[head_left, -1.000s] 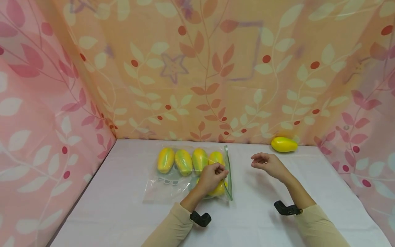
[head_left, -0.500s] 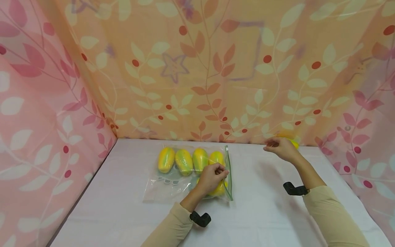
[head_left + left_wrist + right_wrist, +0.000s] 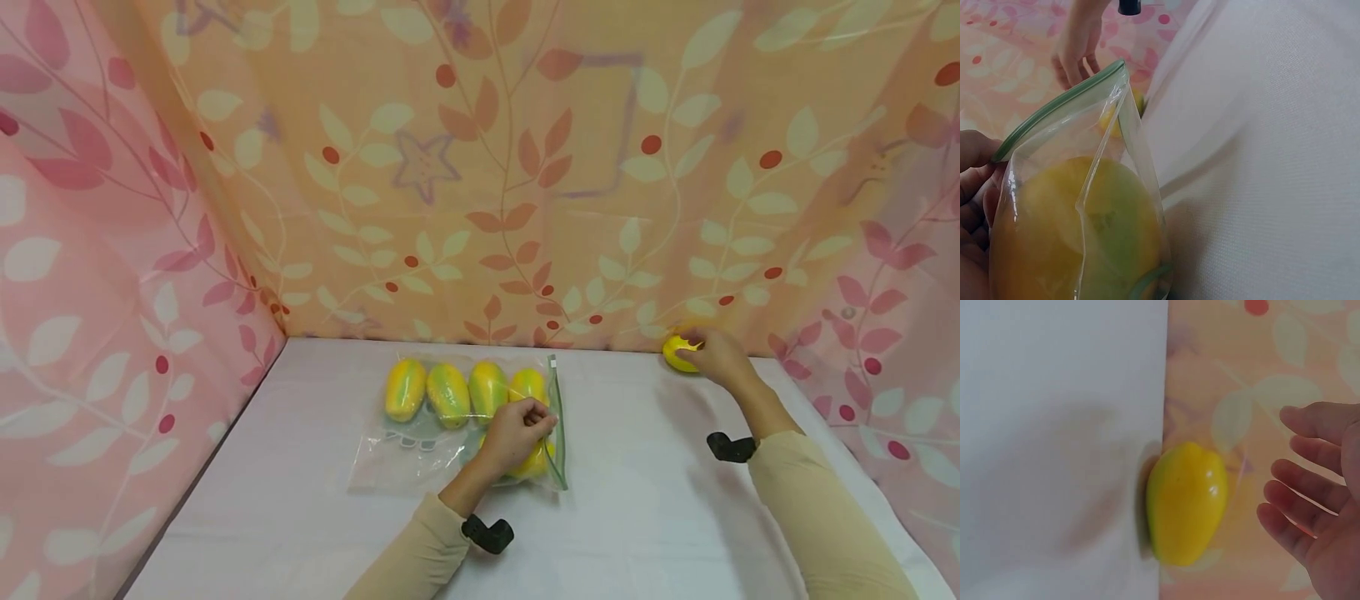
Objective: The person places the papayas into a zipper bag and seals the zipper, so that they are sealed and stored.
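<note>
My left hand pinches the open end of a clear zip bag beside its green zip strip. Several yellow-green mangoes lie inside the bag, one partly hidden under that hand. In the left wrist view, the fingers grip the green strip, and a mango shows through the plastic near the mouth. At the back right, a loose yellow mango lies against the patterned cloth. My right hand overlaps it in the head view; the right wrist view shows spread fingers apart from the mango.
A white cloth covers the table. Flowered curtains stand along its back and both sides, with the back one close behind the loose mango. A black wrist camera sits on each wrist.
My right hand has moved to the right and away from me, from beside the bag over to the loose mango. My left hand and the bag have stayed in place.
</note>
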A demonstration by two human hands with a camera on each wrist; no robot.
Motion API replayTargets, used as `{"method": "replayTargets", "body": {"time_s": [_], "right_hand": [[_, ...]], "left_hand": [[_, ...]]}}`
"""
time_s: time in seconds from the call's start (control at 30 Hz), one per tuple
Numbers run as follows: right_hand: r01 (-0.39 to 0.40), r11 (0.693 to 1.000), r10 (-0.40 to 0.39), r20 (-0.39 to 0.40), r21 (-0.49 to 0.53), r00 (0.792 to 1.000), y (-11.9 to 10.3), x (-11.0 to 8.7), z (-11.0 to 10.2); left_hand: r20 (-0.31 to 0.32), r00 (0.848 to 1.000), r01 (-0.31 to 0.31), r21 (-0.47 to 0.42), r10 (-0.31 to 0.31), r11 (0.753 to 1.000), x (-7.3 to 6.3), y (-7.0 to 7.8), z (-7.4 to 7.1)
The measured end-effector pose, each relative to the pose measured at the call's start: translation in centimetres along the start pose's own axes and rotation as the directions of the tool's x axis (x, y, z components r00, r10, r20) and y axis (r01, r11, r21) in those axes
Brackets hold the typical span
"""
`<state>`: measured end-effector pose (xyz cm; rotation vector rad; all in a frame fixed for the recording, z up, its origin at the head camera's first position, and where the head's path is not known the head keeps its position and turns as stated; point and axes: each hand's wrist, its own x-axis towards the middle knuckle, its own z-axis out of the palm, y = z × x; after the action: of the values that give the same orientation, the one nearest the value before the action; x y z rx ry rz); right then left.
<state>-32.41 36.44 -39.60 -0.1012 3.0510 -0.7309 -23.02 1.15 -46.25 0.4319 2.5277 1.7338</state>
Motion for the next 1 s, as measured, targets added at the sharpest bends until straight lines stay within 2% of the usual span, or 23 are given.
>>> {"method": "replayTargets", "body": {"time_s": [0.23, 0.33, 0.53, 0.83, 1.0], "right_hand": [[-0.082, 0.997, 0.082, 0.011, 0.017, 0.997, 2.0, 1.0, 0.2], [-0.107, 0.994, 0.107, 0.016, -0.017, 0.994, 2.5, 1.4, 0.3], [-0.084, 0.99, 0.085, 0.006, -0.11, 0.996, 3.5, 2.2, 0.7], [-0.025, 0.994, 0.033, 0.067, -0.11, 0.997, 4.2, 2.8, 1.9], [-0.056, 0.994, 0.066, 0.109, -0.096, 0.992, 4.4, 2.8, 1.9]], "left_hand": [[0.002, 1.0, -0.021, 0.013, 0.021, 1.0, -0.1, -0.2, 0.0], [0.004, 1.0, -0.022, 0.018, 0.022, 1.0, -0.1, -0.2, 0.0], [0.0, 1.0, -0.019, 0.03, 0.019, 0.999, 0.0, -0.1, 0.0], [0.002, 1.0, -0.023, 0.025, 0.023, 0.999, 0.1, -0.2, -0.1], [0.006, 1.0, -0.027, 0.024, 0.027, 0.999, 0.1, -0.3, -0.1]]}}
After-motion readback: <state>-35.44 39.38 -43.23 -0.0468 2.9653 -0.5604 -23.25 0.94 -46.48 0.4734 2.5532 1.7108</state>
